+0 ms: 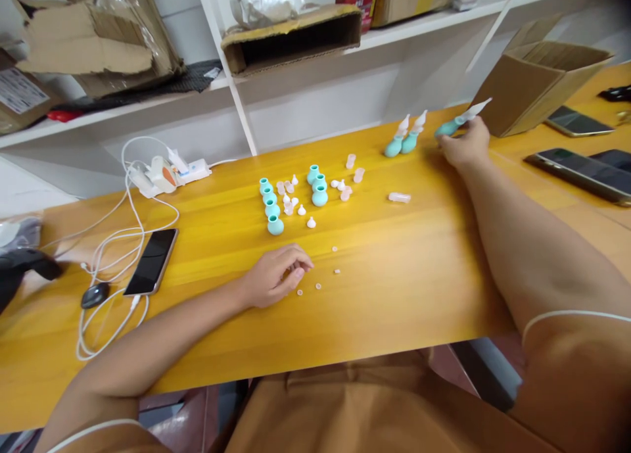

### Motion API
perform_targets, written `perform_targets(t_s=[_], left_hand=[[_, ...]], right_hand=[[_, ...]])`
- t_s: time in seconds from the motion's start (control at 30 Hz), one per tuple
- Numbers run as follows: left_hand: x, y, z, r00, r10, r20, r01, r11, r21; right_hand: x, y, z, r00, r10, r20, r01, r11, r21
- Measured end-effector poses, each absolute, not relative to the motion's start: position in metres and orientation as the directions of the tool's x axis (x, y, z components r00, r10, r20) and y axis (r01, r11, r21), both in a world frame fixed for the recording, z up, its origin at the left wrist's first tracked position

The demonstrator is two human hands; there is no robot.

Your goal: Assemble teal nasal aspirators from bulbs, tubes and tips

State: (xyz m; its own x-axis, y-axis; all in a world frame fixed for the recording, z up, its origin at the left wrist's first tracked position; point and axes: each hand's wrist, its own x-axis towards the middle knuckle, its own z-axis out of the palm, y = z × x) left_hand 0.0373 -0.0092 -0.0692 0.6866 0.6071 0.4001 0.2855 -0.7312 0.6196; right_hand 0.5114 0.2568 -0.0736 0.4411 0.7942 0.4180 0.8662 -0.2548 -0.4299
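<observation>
At the far right, my right hand [468,143] grips a teal bulb aspirator [448,127] by its bulb, its white pointed tip tilted up to the right. Two similar bulb aspirators [409,142] stand upright just left of it. My left hand [279,275] rests on the table with fingers loosely curled and apart, holding nothing. Beside its fingertips lie several tiny rings [318,286]. Beyond it are two rows of open teal bulbs [275,225], with white nozzle tips [311,222] and clear pinkish connectors [359,175] among them. A clear tube [399,197] lies nearer the right arm.
An open cardboard box [537,85] stands behind my right hand, with phones [582,170] to its right. On the left are another phone [152,261], white cables [106,249] and a power strip [197,171]. A shelf [424,31] with boxes runs along the back.
</observation>
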Motion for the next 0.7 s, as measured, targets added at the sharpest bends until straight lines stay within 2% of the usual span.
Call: perform_targets(t_s=[0.1, 0.27, 0.57, 0.7], left_hand=[[0.038, -0.009, -0.068, 0.694, 0.603, 0.394, 0.300, -0.739, 0.603], [0.040, -0.009, -0.068, 0.702, 0.582, 0.410, 0.290, -0.760, 0.582], [0.041, -0.009, -0.068, 0.710, 0.580, 0.399, 0.287, -0.756, 0.588], [0.040, -0.009, -0.069, 0.715, 0.576, 0.396, 0.286, -0.758, 0.586]], right_hand=[[0.518, 0.260, -0.082, 0.435, 0.836, 0.335, 0.846, -0.252, -0.470], [0.518, 0.264, -0.087, 0.401, 0.869, 0.290, 0.843, -0.227, -0.487], [0.520, 0.260, -0.089, 0.274, 0.918, 0.288, 0.904, -0.144, -0.402], [0.519, 0.256, -0.083, 0.290, 0.933, 0.215, 0.922, -0.213, -0.322]])
